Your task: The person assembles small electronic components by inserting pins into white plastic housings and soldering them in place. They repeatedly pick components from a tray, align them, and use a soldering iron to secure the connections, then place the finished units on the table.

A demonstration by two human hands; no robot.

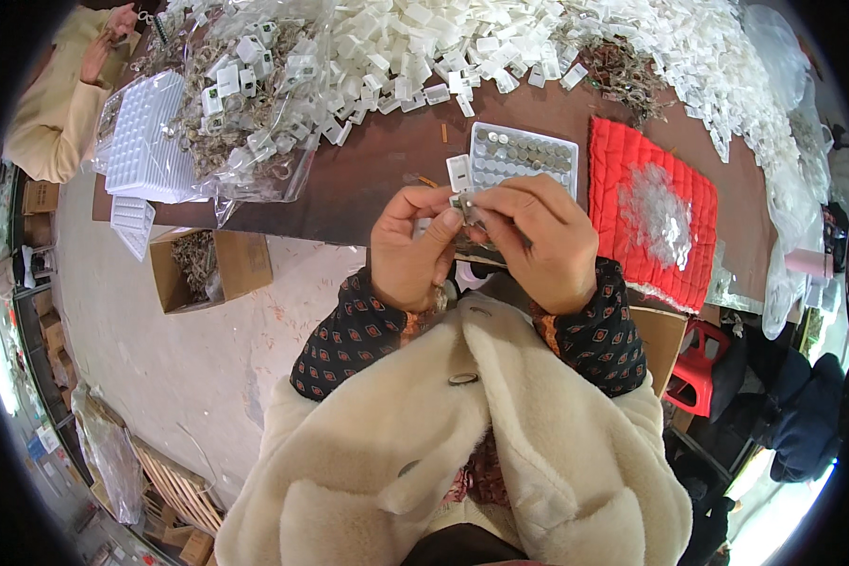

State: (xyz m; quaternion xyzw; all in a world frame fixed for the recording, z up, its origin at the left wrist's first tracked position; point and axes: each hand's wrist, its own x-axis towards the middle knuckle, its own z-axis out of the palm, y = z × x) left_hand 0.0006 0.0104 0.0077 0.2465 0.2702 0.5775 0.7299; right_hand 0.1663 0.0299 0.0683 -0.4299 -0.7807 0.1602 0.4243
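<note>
In front of my chest, both hands meet at a small white plastic case with its lid flipped up. My left hand is closed, pinching the case's lower part between thumb and fingers. From the other side, my right hand brings its thumb and fingertips together at the case's body; what they pinch is too small and too covered to make out. Just beyond the fingers lies a white tray with round pockets, several holding silvery button cells. My right hand overlaps its near edge.
White plastic casings are heaped along the table's far side. At the left stand stacked white trays beside a see-through bag of parts. A red quilted pad with small translucent pieces lies right. Another person's sleeve shows far left.
</note>
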